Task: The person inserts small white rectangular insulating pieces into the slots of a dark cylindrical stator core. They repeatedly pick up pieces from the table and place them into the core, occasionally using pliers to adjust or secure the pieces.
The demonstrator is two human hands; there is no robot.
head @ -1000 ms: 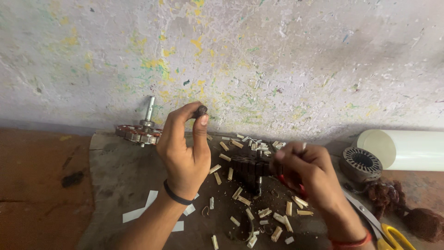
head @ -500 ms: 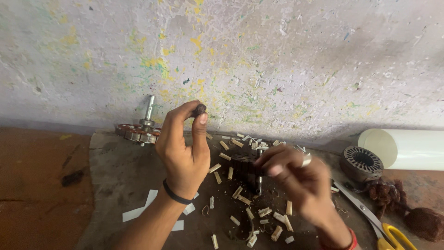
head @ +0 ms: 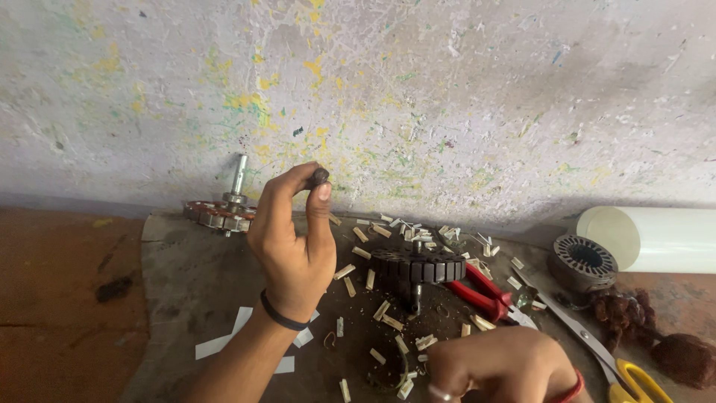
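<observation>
My left hand (head: 292, 239) is raised above the work surface, and its thumb and fingers pinch a small dark part (head: 319, 176) at the top. My right hand (head: 501, 367) is low at the front edge with its fingers curled; whether it holds anything is hidden. Between the hands a dark round slotted motor stator (head: 418, 264) lies flat on the mat. Red-handled pliers (head: 481, 292) lie just right of the motor stator. Several small pale insulation strips (head: 386, 313) are scattered around it.
A wound rotor with a metal shaft (head: 225, 210) stands at the back left by the paint-spattered wall. A smaller stator core (head: 583, 261), a white cylinder (head: 647, 237), yellow-handled scissors (head: 620, 366) and brown wire clumps (head: 671, 348) are at the right. White paper pieces (head: 224, 340) lie left.
My right hand has drawn back from the dark stator toward the front edge, leaving the stator uncovered. My left hand has stayed raised with the small part.
</observation>
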